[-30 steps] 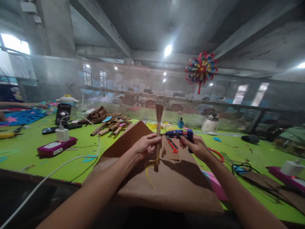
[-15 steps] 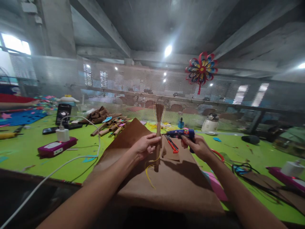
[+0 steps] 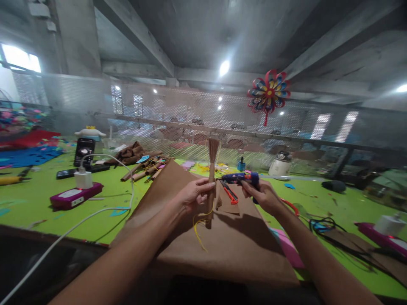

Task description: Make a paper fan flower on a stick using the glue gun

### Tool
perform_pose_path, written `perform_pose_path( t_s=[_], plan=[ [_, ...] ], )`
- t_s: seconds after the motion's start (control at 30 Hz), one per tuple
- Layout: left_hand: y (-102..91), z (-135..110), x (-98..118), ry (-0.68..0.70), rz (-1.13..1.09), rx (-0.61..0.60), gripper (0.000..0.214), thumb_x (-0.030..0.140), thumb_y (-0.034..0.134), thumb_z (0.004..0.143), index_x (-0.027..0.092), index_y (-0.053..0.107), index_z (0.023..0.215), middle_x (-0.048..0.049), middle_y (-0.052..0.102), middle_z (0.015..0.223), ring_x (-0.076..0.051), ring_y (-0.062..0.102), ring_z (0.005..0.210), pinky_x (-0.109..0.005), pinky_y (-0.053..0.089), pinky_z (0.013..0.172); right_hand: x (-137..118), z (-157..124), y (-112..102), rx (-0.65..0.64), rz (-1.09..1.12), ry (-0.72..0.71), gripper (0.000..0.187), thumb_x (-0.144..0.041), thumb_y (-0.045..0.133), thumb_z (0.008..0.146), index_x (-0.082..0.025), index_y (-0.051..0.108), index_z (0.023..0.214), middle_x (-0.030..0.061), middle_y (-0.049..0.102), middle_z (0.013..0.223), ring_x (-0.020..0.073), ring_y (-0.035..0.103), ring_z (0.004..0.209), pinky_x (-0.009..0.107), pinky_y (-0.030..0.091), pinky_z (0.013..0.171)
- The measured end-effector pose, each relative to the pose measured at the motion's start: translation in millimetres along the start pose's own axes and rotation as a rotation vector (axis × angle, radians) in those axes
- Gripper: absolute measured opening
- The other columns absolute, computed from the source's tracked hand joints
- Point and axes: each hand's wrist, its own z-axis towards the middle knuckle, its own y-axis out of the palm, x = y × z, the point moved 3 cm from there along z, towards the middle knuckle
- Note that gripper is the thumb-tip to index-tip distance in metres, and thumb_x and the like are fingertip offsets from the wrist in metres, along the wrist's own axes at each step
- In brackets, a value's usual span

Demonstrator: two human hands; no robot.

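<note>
My left hand [image 3: 193, 195] is closed around a rolled brown paper stick [image 3: 211, 178] held upright, its top cut into a fringe and yellow strands hanging from its lower end. My right hand [image 3: 263, 195] grips a blue hot glue gun [image 3: 241, 178] with its nozzle pointing left at the stick. Both are above a large brown paper sheet [image 3: 222, 241] lying on the green table [image 3: 38, 203]. An orange cutter [image 3: 231, 193] lies on the sheet between the hands.
A pile of rolled brown paper sticks [image 3: 146, 166] lies at the back left. A white charger on a pink power strip [image 3: 76, 192] trails a white cable toward me. A phone [image 3: 84, 151], a white pot [image 3: 280, 164], black cords [image 3: 321, 223] and a hanging pinwheel [image 3: 269, 92] are around.
The glue gun's nozzle has stayed close to the stick, shifting slightly. A person's arm at the far left has moved out of view.
</note>
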Motion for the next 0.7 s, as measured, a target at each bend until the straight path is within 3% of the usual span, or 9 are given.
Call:
perform_pose_path(
  t_s=[0.7],
  plan=[
    [-1.3, 1.6, -1.6, 0.023, -0.002, -0.021, 0.029, 0.02, 0.081, 0.058, 0.013, 0.067, 0.083, -0.003, 0.063, 0.073, -0.01, 0.057, 0.065, -0.023, 0.044, 0.068, -3.3, -0.5, -2.2, 0.015, -0.032, -0.008, 0.043, -0.05, 0.047, 0.085, -0.017, 0.05, 0.057, 0.0008, 0.05, 0.057, 0.0128, 0.044, 0.056, 0.027, 0.036, 0.058]
  ],
)
